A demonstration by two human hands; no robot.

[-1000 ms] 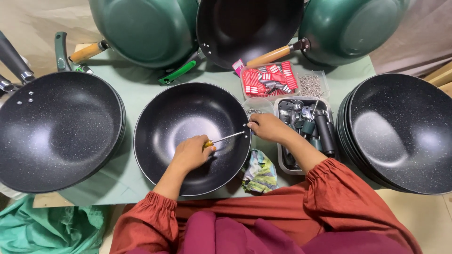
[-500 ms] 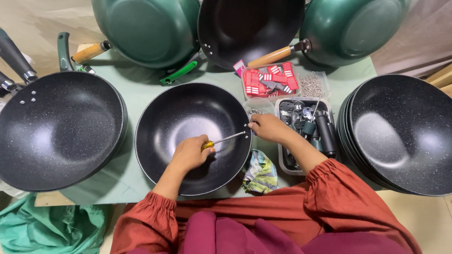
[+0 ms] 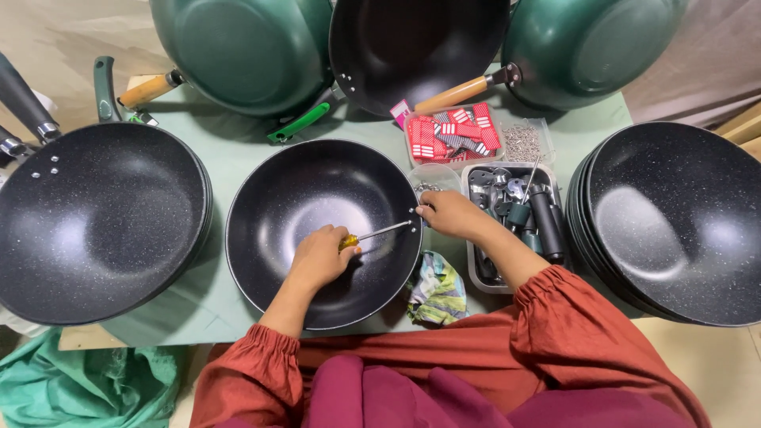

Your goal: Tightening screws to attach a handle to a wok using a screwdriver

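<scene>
A: What crowded the middle pan point(image 3: 301, 198)?
B: Pans all round, parts tray point(image 3: 476, 273), rag point(image 3: 434, 289).
A: Hands?
B: Left hand point(image 3: 317, 257) gripped screwdriver point(image 3: 372, 235) inside the pan; right hand point(image 3: 445, 214) pinched the rim, tip hidden.

I see a black, faintly speckled wok point(image 3: 317, 214) on a pale green table point(image 3: 230, 158). Inside the wok, my left hand point(image 3: 321, 257) grips a yellow-handled screwdriver point(image 3: 372, 235). Right of the wok lie red-and-white striped packets point(image 3: 452, 135) and a multicoloured green-patterned rag point(image 3: 434, 289). My sleeves point(image 3: 587, 333) are rust red.
</scene>
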